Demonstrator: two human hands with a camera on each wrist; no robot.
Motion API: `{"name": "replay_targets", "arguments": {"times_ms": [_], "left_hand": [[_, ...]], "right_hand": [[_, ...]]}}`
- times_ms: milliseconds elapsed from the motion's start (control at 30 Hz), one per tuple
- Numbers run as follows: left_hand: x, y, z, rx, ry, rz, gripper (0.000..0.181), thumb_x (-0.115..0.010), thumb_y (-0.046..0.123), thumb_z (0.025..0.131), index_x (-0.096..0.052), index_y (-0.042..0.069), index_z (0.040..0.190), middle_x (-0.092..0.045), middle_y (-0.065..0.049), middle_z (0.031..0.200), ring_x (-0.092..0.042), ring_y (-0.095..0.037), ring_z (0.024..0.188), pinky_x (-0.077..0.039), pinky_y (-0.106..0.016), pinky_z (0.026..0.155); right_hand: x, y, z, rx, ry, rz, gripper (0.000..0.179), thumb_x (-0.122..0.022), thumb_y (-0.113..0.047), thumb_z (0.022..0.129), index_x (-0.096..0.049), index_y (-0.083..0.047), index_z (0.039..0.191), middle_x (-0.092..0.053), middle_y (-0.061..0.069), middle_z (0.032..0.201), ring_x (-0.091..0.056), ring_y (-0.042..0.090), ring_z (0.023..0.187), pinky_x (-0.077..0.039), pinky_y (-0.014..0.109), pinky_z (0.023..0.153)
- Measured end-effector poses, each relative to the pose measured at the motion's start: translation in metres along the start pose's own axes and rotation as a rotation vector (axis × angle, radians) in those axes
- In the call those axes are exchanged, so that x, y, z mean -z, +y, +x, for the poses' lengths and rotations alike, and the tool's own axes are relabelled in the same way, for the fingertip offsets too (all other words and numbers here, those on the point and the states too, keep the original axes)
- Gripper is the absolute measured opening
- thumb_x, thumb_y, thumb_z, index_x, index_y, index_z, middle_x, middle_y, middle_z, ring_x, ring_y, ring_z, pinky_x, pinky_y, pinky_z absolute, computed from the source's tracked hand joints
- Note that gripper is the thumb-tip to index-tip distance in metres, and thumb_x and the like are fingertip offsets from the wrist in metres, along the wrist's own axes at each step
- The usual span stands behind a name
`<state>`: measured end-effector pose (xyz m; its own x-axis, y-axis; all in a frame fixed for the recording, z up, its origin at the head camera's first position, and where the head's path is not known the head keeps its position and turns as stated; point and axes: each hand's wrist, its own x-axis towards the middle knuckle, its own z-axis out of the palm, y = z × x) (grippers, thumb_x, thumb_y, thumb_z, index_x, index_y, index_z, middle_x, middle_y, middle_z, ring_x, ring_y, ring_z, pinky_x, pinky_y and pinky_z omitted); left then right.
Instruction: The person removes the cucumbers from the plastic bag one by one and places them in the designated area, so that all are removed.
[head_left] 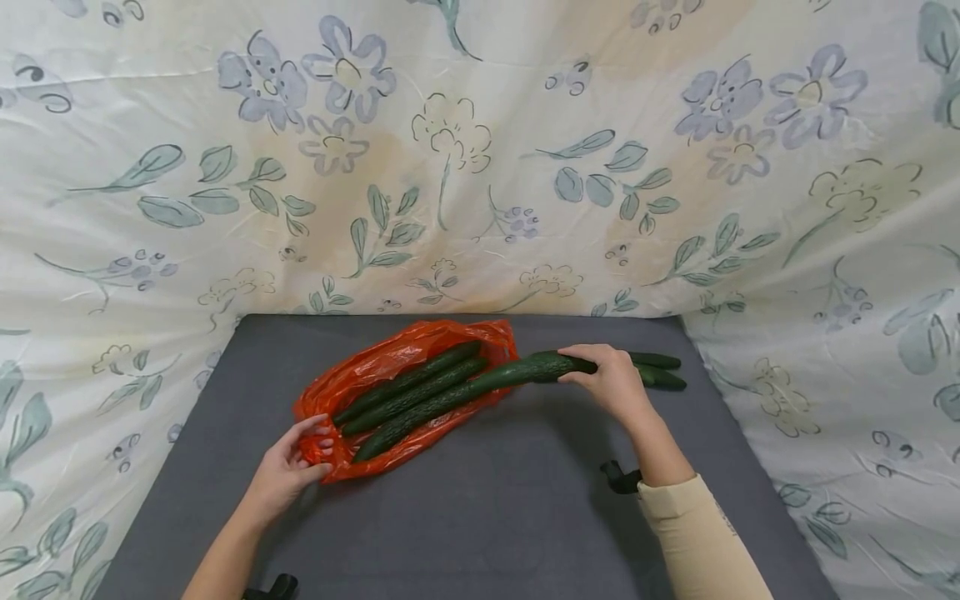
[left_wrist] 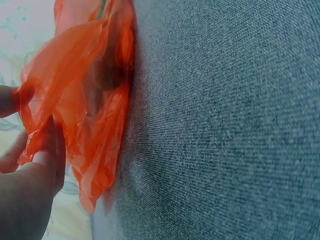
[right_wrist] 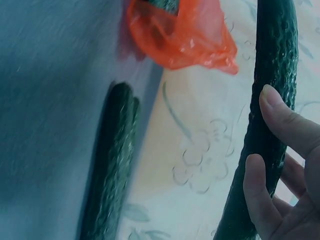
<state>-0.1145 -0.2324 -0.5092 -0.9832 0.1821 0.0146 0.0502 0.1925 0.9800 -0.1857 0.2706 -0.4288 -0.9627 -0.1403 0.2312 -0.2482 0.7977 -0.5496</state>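
An orange-red plastic bag [head_left: 405, 343] lies with its mouth spread toward the right, and dark green cucumbers [head_left: 408, 385] rest inside it. My left hand [head_left: 281, 475] grips the bag's left end, and the thin film runs between thumb and fingers [left_wrist: 42, 165] in the left wrist view. My right hand [head_left: 611, 383] holds a long cucumber [right_wrist: 277, 60] raised over the table, its far end reaching into the bag's mouth. Where that end stops among the bagged cucumbers, I cannot tell. Two more cucumbers [head_left: 658, 378] lie beyond the right hand, partly hidden by it.
Everything lies on a dark grey cloth-covered table [head_left: 465, 533]. Flowered fabric [head_left: 480, 208] hangs behind it and along both sides. Black straps [head_left: 621, 479] show at the wrists.
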Motion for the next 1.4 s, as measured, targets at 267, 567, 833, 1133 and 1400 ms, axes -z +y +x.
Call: {"name": "replay_targets", "arguments": {"times_ms": [267,567,833,1133,1400], "left_hand": [[0.001,-0.002,0.0,-0.016,-0.003,-0.018,0.072,-0.07,-0.011,0.085,-0.035,-0.01,0.147,-0.05,-0.023,0.129,-0.062,-0.008,0.107,-0.056,-0.018,0.085],[0.001,-0.001,-0.001,-0.001,0.004,0.012,0.072,-0.072,-0.008,0.086,-0.037,-0.006,0.149,-0.049,-0.026,0.132,-0.061,-0.006,0.107,-0.056,-0.018,0.083],[0.0,-0.003,-0.001,-0.015,-0.001,0.003,0.073,-0.072,-0.008,0.085,-0.035,-0.009,0.148,-0.049,-0.027,0.131,-0.061,-0.005,0.106,-0.056,-0.018,0.084],[-0.001,-0.001,0.001,0.014,0.003,-0.002,0.073,-0.072,-0.008,0.085,-0.035,-0.008,0.149,-0.047,-0.027,0.134,-0.061,-0.005,0.106,-0.056,-0.018,0.084],[-0.002,-0.005,0.002,-0.011,-0.001,-0.01,0.073,-0.072,-0.009,0.085,-0.035,-0.009,0.148,-0.049,-0.025,0.13,-0.061,-0.006,0.106,-0.056,-0.018,0.084]], "right_hand": [[0.008,0.028,-0.009,-0.043,0.019,-0.028,0.045,-0.083,-0.021,0.082,-0.073,-0.018,0.126,-0.069,0.013,0.129,-0.063,0.038,0.118,-0.054,0.057,0.09],[0.014,0.062,-0.016,-0.108,0.006,-0.053,0.045,-0.082,-0.018,0.084,-0.072,-0.017,0.127,-0.067,0.019,0.131,-0.068,0.032,0.086,-0.046,0.037,0.063],[0.015,0.086,-0.021,-0.229,-0.063,-0.084,0.046,-0.078,-0.022,0.087,-0.068,-0.019,0.132,-0.06,0.024,0.137,-0.038,0.015,0.047,-0.035,0.031,0.046],[0.004,0.113,-0.02,-0.276,-0.075,-0.09,0.048,-0.078,-0.026,0.088,-0.067,-0.018,0.134,-0.061,0.027,0.134,-0.031,0.013,0.043,-0.032,0.03,0.042],[-0.011,0.13,-0.018,-0.306,-0.103,-0.133,0.049,-0.078,-0.024,0.088,-0.066,-0.017,0.135,-0.056,0.028,0.14,-0.044,0.017,0.049,-0.032,0.031,0.044]]}}
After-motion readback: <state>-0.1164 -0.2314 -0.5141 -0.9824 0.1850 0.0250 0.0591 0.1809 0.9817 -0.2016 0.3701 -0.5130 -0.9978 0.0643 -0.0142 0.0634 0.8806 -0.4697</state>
